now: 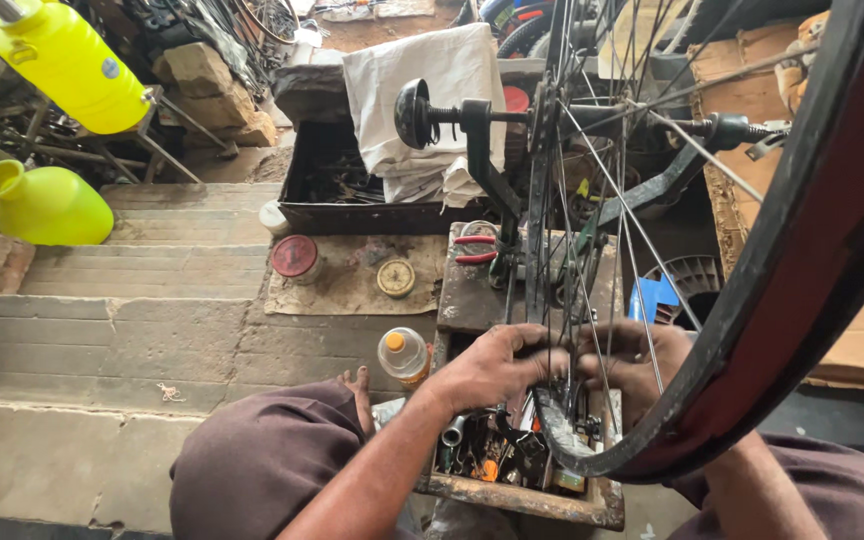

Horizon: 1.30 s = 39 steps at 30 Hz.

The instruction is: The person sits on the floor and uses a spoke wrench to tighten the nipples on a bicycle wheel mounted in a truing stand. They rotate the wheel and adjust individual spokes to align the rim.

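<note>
Black wheel rim [752, 330] between left hand [497, 368], right hand [637, 362]

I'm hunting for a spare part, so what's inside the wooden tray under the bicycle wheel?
The wooden tray holds a jumble of small metal parts: a socket-like tube, bolts and something orange. The wheel rim and both hands, left and right, cover most of it.

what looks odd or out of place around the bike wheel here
Nothing is clearly damaged. The left hand and right hand grip the spoked black bicycle wheel at its rim. One yellow plastic jug lies on its side on the concrete steps.
</note>
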Each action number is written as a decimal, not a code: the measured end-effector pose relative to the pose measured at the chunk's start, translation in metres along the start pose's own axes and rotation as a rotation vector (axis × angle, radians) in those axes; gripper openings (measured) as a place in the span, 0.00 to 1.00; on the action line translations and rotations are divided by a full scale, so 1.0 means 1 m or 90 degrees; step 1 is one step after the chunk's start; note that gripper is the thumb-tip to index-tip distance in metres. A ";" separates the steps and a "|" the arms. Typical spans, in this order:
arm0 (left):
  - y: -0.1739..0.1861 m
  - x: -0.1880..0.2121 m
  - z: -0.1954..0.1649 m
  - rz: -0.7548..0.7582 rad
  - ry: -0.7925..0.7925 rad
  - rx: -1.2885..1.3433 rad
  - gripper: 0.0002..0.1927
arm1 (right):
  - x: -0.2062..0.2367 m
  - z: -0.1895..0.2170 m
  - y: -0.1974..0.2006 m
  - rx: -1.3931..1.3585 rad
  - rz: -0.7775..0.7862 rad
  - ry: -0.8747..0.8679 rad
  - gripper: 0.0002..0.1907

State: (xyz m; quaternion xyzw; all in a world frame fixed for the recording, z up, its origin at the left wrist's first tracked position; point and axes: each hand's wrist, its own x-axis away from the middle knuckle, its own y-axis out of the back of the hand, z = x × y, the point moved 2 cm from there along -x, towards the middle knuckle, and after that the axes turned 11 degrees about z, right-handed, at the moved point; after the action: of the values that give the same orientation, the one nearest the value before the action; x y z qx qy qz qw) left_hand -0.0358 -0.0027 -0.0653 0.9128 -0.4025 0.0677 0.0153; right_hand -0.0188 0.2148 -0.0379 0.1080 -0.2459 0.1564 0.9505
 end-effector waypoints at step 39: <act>-0.007 -0.026 0.021 -0.200 -0.044 -0.304 0.25 | -0.046 -0.100 0.010 -0.064 0.037 0.111 0.20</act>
State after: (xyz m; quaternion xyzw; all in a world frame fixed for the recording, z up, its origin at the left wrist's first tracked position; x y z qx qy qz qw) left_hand -0.0456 0.0196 -0.0896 0.9363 -0.2607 -0.0634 0.2267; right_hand -0.0172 0.2415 -0.1449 0.0386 -0.1728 0.1805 0.9675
